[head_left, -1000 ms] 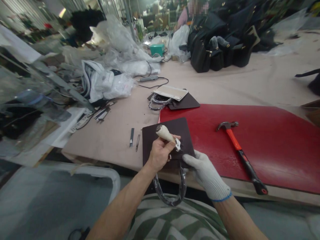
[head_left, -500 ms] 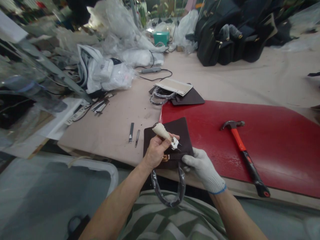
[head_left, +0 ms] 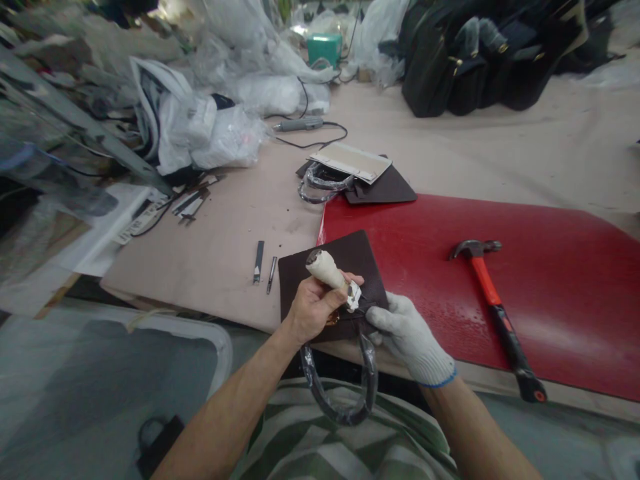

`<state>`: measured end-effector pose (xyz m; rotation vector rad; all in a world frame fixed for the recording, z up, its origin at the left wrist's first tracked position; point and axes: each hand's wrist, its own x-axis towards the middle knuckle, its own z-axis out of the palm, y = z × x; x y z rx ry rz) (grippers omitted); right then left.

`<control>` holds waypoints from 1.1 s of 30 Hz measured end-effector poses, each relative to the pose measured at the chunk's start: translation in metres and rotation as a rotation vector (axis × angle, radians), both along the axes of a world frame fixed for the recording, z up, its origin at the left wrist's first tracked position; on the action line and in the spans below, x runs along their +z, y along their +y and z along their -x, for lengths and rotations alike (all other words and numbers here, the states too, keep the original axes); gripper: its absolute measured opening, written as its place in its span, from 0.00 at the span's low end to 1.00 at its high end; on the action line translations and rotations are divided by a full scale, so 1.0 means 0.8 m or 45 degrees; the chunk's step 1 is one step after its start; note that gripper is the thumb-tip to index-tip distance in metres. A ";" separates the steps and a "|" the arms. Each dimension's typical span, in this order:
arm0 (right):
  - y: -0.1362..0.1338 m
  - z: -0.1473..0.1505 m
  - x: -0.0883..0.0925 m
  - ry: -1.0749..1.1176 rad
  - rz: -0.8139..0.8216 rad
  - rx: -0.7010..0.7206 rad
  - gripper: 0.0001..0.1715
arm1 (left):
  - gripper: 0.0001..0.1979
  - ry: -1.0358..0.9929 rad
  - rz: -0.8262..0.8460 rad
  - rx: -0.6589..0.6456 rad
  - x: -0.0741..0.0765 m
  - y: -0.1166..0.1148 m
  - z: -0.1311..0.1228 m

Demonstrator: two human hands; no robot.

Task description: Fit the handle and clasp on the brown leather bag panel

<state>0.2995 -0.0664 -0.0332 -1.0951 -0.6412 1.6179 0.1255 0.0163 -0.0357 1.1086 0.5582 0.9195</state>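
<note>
My left hand [head_left: 311,308], bare, is closed round a tool with a handle wrapped in off-white material [head_left: 326,268]. The tool's white lower end and thin metal tip are over a dark brown leather panel [head_left: 350,250]. My right hand [head_left: 411,337], in a white knitted glove, pinches the panel's right edge between thumb and fingers. A plastic-wrapped looped handle [head_left: 345,413] hangs from the panel toward my body. Part of a gold-coloured buckle [head_left: 333,319] shows beside my left hand.
A hammer [head_left: 487,287] lies on the red board [head_left: 560,267] at the right. Two slim metal tools [head_left: 259,261] lie left of the panel. Behind are another brown panel with handles [head_left: 387,189], a corded grey tool [head_left: 299,125] and black bags [head_left: 465,60]. A bin [head_left: 223,347] is lower left.
The tool in my left hand has moved slightly down toward the strap, its tip now near my right thumb. The view has shifted a little.
</note>
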 end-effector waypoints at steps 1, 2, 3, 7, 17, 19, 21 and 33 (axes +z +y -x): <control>0.000 0.000 0.000 0.003 -0.004 0.000 0.27 | 0.18 0.008 -0.005 -0.003 0.002 0.000 0.000; 0.000 0.001 0.000 0.002 -0.009 0.001 0.27 | 0.18 0.014 -0.007 -0.001 0.004 0.001 0.000; 0.001 0.001 0.000 -0.003 -0.010 0.002 0.26 | 0.18 0.025 -0.005 0.003 0.006 0.001 0.001; 0.002 0.002 -0.001 -0.041 0.001 -0.010 0.27 | 0.18 0.076 -0.013 0.007 0.010 0.003 0.000; 0.004 0.002 0.000 -0.053 -0.006 -0.009 0.27 | 0.18 0.066 0.009 0.047 0.006 0.004 -0.002; 0.004 0.004 -0.002 -0.050 0.000 -0.012 0.27 | 0.19 0.081 0.002 0.053 0.008 0.003 -0.002; 0.004 0.005 -0.003 -0.047 -0.004 -0.016 0.27 | 0.19 0.098 -0.011 0.060 0.010 0.003 -0.003; -0.007 -0.003 0.005 -0.055 -0.054 0.014 0.23 | 0.19 0.359 -0.148 0.124 0.024 0.004 -0.009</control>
